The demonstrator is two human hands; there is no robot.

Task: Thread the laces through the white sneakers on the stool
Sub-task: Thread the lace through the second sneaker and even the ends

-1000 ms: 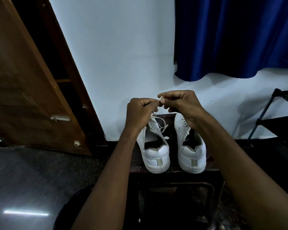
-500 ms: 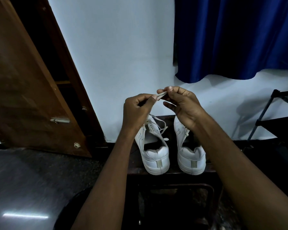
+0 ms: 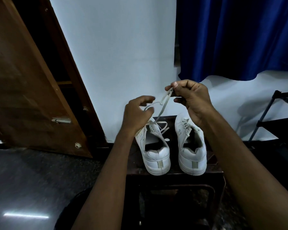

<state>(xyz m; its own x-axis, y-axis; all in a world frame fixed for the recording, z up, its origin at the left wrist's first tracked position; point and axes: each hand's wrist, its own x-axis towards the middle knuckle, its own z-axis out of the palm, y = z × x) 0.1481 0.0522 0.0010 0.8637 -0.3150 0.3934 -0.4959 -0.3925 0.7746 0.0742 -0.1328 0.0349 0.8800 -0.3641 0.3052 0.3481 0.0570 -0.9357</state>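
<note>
White sneakers (image 3: pixel 158 156) — blue curtain (image 3: pixel 236 39)

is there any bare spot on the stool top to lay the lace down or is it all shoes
The stool top is mostly taken by the left sneaker and right sneaker. Bare dark patches show in the narrow strip between them, along the left edge beside the left sneaker, and behind the toes toward the wall. The toe area is crowded: the lace and both hands hang there.

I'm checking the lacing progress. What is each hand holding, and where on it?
The right hand pinches the white lace of the left sneaker near its free end. The left hand curls around a loop lower down.
</note>
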